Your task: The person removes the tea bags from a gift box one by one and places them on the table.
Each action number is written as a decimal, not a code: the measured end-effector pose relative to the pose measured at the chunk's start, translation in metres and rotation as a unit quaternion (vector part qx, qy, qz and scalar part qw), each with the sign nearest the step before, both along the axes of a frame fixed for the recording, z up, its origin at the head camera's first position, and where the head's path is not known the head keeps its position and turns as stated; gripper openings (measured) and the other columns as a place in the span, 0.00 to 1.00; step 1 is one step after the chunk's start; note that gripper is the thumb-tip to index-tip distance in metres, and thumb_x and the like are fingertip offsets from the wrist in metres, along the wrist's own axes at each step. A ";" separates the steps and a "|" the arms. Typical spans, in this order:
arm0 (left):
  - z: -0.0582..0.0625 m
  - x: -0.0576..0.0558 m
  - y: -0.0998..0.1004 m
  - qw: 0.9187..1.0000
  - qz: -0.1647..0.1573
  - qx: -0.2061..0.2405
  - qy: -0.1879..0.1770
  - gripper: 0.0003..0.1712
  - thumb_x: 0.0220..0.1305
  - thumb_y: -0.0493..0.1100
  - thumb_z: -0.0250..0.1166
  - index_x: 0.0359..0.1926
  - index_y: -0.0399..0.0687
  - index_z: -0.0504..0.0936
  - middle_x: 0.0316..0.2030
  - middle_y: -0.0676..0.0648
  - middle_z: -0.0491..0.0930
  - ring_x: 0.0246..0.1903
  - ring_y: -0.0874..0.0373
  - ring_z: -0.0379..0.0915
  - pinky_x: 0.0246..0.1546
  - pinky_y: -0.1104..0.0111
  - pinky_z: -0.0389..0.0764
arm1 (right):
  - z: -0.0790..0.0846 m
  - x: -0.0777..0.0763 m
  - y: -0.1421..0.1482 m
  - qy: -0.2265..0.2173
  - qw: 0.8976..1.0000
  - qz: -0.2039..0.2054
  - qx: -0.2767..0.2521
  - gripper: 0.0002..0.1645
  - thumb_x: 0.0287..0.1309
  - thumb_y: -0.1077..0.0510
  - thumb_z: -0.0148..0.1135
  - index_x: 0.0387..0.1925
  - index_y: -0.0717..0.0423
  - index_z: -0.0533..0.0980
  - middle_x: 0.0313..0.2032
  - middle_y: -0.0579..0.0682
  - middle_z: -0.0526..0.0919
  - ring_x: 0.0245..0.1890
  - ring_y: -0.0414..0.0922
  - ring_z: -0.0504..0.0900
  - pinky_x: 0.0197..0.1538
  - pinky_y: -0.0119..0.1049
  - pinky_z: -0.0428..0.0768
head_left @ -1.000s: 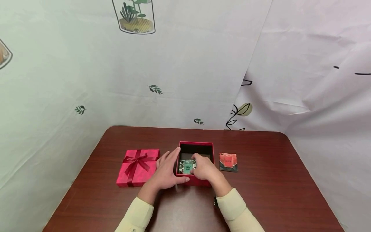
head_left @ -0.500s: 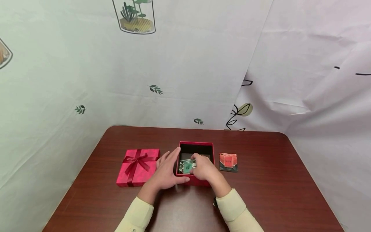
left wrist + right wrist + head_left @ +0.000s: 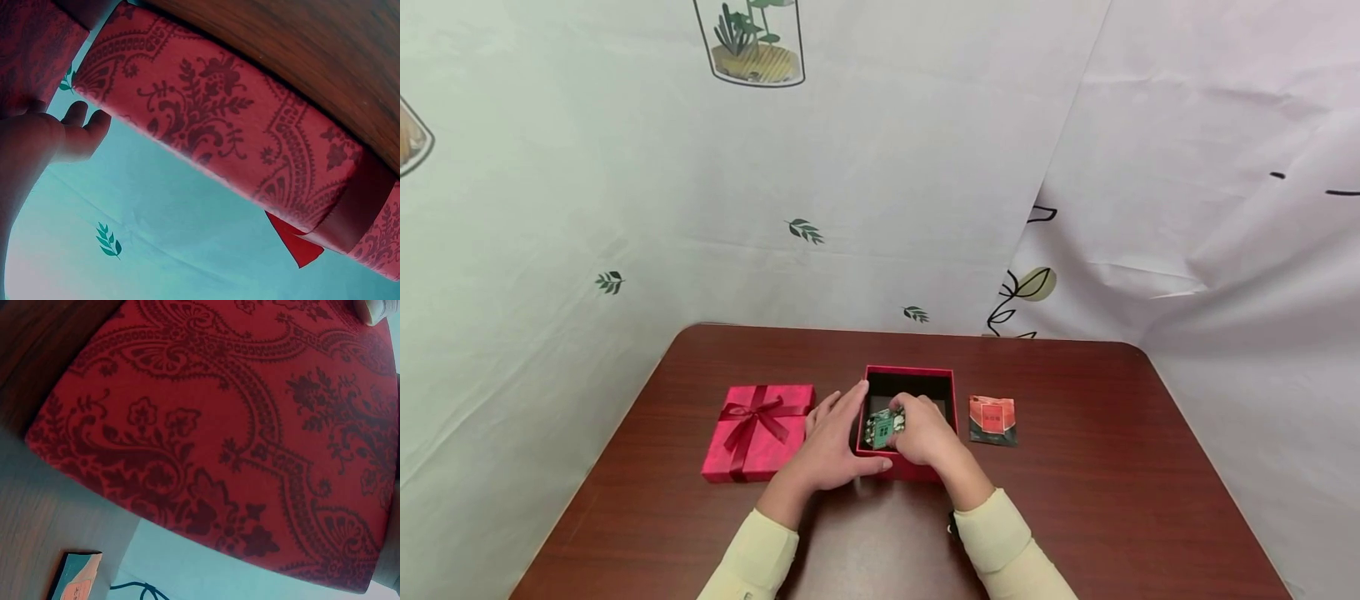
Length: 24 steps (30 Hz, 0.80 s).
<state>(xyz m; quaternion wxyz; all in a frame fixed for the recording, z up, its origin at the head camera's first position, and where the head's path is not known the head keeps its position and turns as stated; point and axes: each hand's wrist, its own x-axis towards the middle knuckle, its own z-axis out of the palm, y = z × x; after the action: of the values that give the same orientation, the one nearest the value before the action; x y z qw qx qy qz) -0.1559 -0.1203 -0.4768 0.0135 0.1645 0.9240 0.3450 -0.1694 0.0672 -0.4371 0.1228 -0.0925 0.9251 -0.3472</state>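
A red patterned box (image 3: 917, 470) with a dark inside stands without its lid in the head view. My left hand (image 3: 829, 450) lies against its left side, fingers extended along that wall and thumb across the front. Reaching in over the right side, my right hand (image 3: 927, 433) pinches a small green printed sachet (image 3: 881, 430) between thumb and fingers. The sachet is tilted inside the box, its right part hidden by the hand. In the right wrist view the box's patterned outer wall (image 3: 206, 425) fills most of the picture and hides the right fingers.
Left of the box lies its red lid (image 3: 760, 433) with a ribbon bow, close to the left fingers. An orange and dark green sachet (image 3: 992, 419) lies on the brown wooden table (image 3: 1097, 483) to the right. A printed cloth (image 3: 880, 167) hangs behind the table.
The green sachet has turned and tilted from lying nearly flat, with the right hand shifting very slightly left. The left hand, box, lid and orange sachet keep their places.
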 end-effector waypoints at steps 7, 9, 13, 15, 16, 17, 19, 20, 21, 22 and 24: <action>-0.001 0.000 0.000 1.000 -0.004 0.005 0.003 0.69 0.41 0.66 0.79 0.80 0.56 0.51 0.75 0.54 0.55 0.72 0.41 0.45 0.63 0.38 0.49 | -0.001 -0.001 -0.003 -0.007 1.000 -0.001 -0.005 0.31 0.51 0.62 0.75 0.58 0.58 0.76 0.48 0.58 0.76 0.44 0.52 0.74 0.49 0.53 0.79; -0.001 -0.001 -0.001 1.000 -0.005 0.004 0.003 0.69 0.41 0.66 0.78 0.80 0.56 0.51 0.75 0.54 0.55 0.72 0.41 0.45 0.63 0.38 0.49 | -0.002 -0.001 -0.004 -0.005 1.000 -0.003 -0.007 0.31 0.50 0.64 0.75 0.57 0.59 0.76 0.47 0.58 0.76 0.44 0.52 0.74 0.48 0.52 0.80; -0.001 -0.001 0.000 1.000 -0.004 0.001 0.000 0.69 0.41 0.67 0.78 0.80 0.57 0.51 0.75 0.55 0.55 0.72 0.41 0.45 0.64 0.39 0.49 | -0.003 -0.004 -0.007 0.000 1.000 -0.007 -0.010 0.31 0.47 0.65 0.76 0.55 0.60 0.76 0.45 0.58 0.77 0.42 0.52 0.75 0.47 0.51 0.81; 0.000 -0.001 0.000 1.000 -0.004 0.004 -0.001 0.69 0.41 0.66 0.78 0.79 0.56 0.51 0.75 0.54 0.55 0.72 0.41 0.45 0.64 0.39 0.49 | -0.004 -0.005 -0.008 0.003 1.000 -0.010 -0.008 0.31 0.47 0.64 0.77 0.54 0.60 0.76 0.45 0.58 0.76 0.41 0.52 0.75 0.46 0.51 0.80; 0.000 -0.001 0.000 1.000 -0.004 0.003 -0.001 0.69 0.41 0.66 0.78 0.80 0.56 0.51 0.75 0.55 0.55 0.72 0.41 0.45 0.64 0.39 0.49 | -0.005 -0.005 -0.008 0.002 1.000 -0.013 -0.007 0.31 0.47 0.64 0.77 0.54 0.60 0.76 0.45 0.58 0.76 0.41 0.52 0.75 0.46 0.50 0.80; 0.000 -0.001 0.000 1.000 -0.003 0.003 -0.002 0.69 0.42 0.66 0.78 0.80 0.56 0.51 0.75 0.55 0.55 0.72 0.41 0.45 0.64 0.39 0.48 | -0.005 -0.006 -0.009 0.004 1.000 -0.014 -0.007 0.31 0.47 0.64 0.77 0.54 0.60 0.76 0.45 0.58 0.76 0.41 0.52 0.75 0.46 0.50 0.80; 0.000 -0.001 0.000 1.000 -0.004 0.002 -0.002 0.68 0.42 0.66 0.78 0.80 0.56 0.51 0.75 0.55 0.55 0.72 0.42 0.45 0.64 0.39 0.48 | -0.006 -0.006 -0.010 0.007 1.000 -0.015 -0.005 0.31 0.47 0.63 0.78 0.54 0.61 0.76 0.45 0.58 0.76 0.41 0.52 0.75 0.46 0.51 0.80; 0.000 -0.001 0.000 1.000 -0.004 0.002 -0.003 0.68 0.42 0.66 0.78 0.80 0.56 0.51 0.75 0.55 0.55 0.72 0.42 0.45 0.64 0.40 0.48 | -0.006 -0.006 -0.011 0.008 1.000 -0.015 -0.003 0.31 0.47 0.63 0.78 0.54 0.61 0.76 0.45 0.58 0.76 0.41 0.52 0.75 0.46 0.51 0.80; 0.000 -0.001 0.000 1.000 -0.004 0.001 -0.004 0.68 0.42 0.66 0.78 0.80 0.56 0.51 0.75 0.55 0.54 0.72 0.42 0.45 0.64 0.40 0.48 | -0.006 -0.006 -0.012 0.009 1.000 -0.015 -0.002 0.31 0.47 0.63 0.78 0.54 0.62 0.76 0.45 0.58 0.76 0.41 0.52 0.75 0.46 0.51 0.80; 0.000 -0.001 0.000 1.000 -0.005 0.001 -0.004 0.68 0.42 0.66 0.78 0.80 0.56 0.51 0.75 0.54 0.55 0.72 0.41 0.45 0.64 0.40 0.48 | -0.007 -0.006 -0.012 0.009 1.000 -0.015 0.000 0.32 0.46 0.63 0.78 0.54 0.62 0.76 0.45 0.58 0.76 0.41 0.52 0.75 0.46 0.51 0.80; 0.001 -0.001 0.000 1.000 -0.006 0.002 -0.004 0.68 0.42 0.65 0.78 0.79 0.55 0.51 0.75 0.54 0.55 0.72 0.41 0.45 0.64 0.40 0.47 | -0.006 -0.006 -0.013 0.008 1.000 -0.016 0.002 0.32 0.46 0.62 0.79 0.55 0.62 0.76 0.46 0.59 0.77 0.42 0.53 0.75 0.46 0.52 0.80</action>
<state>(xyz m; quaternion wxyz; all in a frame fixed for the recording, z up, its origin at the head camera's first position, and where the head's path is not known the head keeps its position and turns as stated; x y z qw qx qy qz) -0.1569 -0.1205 -0.4757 0.0192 0.1682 0.9223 0.3475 -0.1757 0.0542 -0.4434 0.1099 -0.0804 0.9283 -0.3461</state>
